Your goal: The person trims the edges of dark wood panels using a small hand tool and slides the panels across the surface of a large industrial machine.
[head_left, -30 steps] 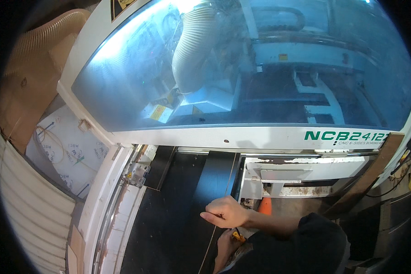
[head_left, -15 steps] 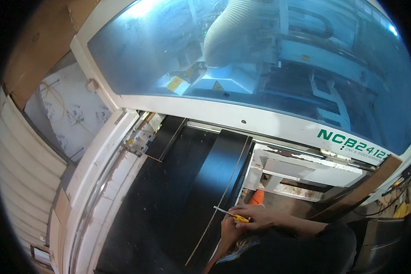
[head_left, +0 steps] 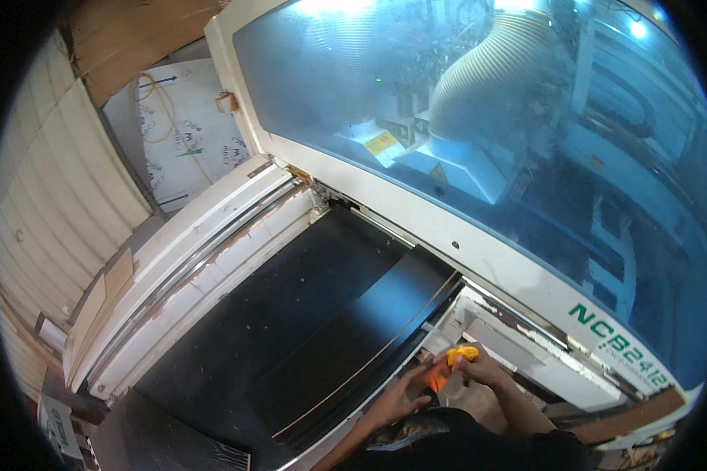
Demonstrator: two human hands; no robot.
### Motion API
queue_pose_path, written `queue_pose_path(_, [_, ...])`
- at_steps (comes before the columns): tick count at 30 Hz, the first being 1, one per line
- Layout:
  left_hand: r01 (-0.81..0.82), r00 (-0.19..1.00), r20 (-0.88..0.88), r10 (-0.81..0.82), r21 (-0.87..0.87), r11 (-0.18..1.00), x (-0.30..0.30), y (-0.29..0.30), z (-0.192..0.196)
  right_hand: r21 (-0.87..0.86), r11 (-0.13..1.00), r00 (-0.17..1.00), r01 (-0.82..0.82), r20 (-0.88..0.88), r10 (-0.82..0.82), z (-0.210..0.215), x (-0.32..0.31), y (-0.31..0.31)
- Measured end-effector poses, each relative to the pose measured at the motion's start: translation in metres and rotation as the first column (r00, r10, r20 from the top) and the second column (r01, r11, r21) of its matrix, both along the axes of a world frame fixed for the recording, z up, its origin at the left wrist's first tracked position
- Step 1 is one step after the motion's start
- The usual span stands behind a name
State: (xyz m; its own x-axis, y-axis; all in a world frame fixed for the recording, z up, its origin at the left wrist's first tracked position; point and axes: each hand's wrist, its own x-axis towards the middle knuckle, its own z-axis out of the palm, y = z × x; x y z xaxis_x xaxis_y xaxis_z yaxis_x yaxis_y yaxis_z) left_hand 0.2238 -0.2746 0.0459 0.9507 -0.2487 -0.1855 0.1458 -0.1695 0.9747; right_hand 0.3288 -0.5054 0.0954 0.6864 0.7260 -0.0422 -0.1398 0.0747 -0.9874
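Observation:
My right hand (head_left: 489, 370) is closed around a yellow-handled tool (head_left: 463, 353); its metal end is not clear here. Just to the left, my left hand (head_left: 399, 399) has its fingers apart and reaching toward the tool, slightly blurred. Whether those fingertips touch it I cannot tell. Both hands are beyond the right edge of a long dark panel (head_left: 334, 341), which has a thin brown line (head_left: 369, 358) along its right side. An orange object (head_left: 438, 377) shows low down between the hands, partly hidden by them.
A large white machine with a blue see-through cover (head_left: 353, 118) stands across the far side. A white side rail (head_left: 212, 267) runs along the left. A dark bristle-edged piece (head_left: 173, 432) is at lower left, and a wrapped sheet (head_left: 177, 129) leans behind.
My hands have moved apart, and the yellow-handled tool is now in my right hand; its slim metal shaft showed before. My view has shifted, and a small dark panel by the left rail no longer shows.

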Motion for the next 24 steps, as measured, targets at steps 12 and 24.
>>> queue_pose_path(12, [0.046,0.964,-0.257,-0.067,-0.087,0.995,-0.012,0.003,-0.122,-0.540,0.160,0.519,-0.826,-0.619,0.590,-0.156,0.091,-0.098])
queue_pose_path(24, [0.031,0.977,-0.205,-0.060,-0.142,0.989,-0.025,0.008,-0.127,-0.726,0.005,0.615,-0.688,-0.579,0.535,-0.181,0.086,-0.077])
